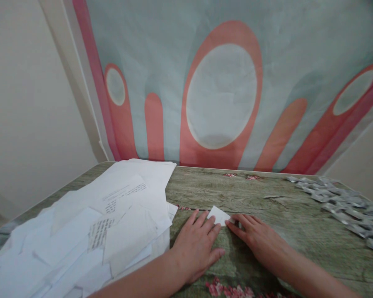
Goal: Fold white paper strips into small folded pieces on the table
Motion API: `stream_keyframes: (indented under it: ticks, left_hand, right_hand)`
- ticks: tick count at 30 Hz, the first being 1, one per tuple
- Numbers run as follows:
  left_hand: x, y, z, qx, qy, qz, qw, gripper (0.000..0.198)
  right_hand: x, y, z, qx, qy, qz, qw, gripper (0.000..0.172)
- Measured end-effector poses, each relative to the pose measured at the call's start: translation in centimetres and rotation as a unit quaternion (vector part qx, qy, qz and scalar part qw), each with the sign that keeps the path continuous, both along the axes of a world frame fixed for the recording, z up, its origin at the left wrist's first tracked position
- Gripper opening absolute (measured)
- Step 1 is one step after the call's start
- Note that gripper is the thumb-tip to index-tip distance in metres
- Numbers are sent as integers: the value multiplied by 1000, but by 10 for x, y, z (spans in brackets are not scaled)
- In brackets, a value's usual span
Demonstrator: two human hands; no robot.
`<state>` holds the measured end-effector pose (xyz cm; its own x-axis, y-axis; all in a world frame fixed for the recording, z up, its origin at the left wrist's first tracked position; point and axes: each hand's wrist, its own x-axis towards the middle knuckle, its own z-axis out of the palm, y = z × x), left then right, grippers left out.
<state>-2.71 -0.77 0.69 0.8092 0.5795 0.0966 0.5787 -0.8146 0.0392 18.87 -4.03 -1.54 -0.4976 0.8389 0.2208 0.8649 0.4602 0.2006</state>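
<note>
A small white folded paper piece (pixel 218 215) lies on the wood-pattern table (pixel 292 223). My left hand (pixel 196 244) rests flat on the table, fingers spread, with its fingertips on the paper's left edge. My right hand (pixel 257 236) lies flat beside it, fingers stretched out and pressing the paper's right edge. Neither hand grips anything.
A loose pile of white paper sheets (pixel 105 223), some with printed text, covers the table's left side. Several silver foil packets (pixel 342 203) lie along the right edge. A grey and red patterned cloth (pixel 220 91) hangs behind the table.
</note>
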Motion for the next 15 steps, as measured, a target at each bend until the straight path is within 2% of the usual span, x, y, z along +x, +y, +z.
stream_keyframes:
  ticks: [6, 12, 15]
  left_hand:
    - [1, 0, -1, 2, -4, 0, 1000, 52]
    - [2, -1, 1, 0, -8, 3, 1000, 50]
    - [2, -1, 1, 0, -12, 5, 1000, 51]
  right_hand:
    - [6, -1, 5, -22, -21, -28, 999, 55]
    - [-4, 3, 0, -6, 17, -24, 1000, 37]
    - [-10, 3, -4, 19, 36, -16, 999, 34]
